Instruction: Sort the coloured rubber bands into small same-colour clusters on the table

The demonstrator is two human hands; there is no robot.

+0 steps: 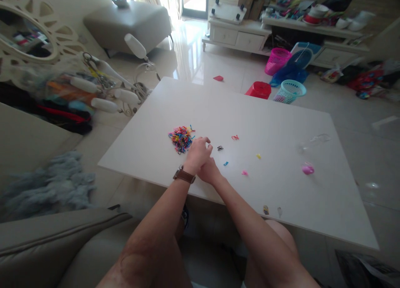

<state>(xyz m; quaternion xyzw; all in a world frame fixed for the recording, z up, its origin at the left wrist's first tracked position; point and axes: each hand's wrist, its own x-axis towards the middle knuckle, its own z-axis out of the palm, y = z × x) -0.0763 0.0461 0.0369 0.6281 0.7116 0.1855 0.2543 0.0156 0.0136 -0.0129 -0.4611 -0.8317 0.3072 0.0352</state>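
My left hand (199,152), with a brown-strapped watch (184,175) on its wrist, has its fingers curled just right of a pile of small multicoloured loops (181,139) that look like rubber bands. Tucked close under it is my right hand (208,170), its fingers mostly hidden. Anything between the fingers is too small to make out. To the right lie small colour-sorted groups: black loops (220,148), red loops (235,137), blue loops (225,164), pink loops (245,173) and yellow loops (258,156).
The white table (200,107) carries a purple object (308,170) and a clear plastic piece (318,138) at right. A small yellow figure (266,209) lies by the near edge. Beyond the table stand a red stool (261,90) and a light-blue basket (289,91).
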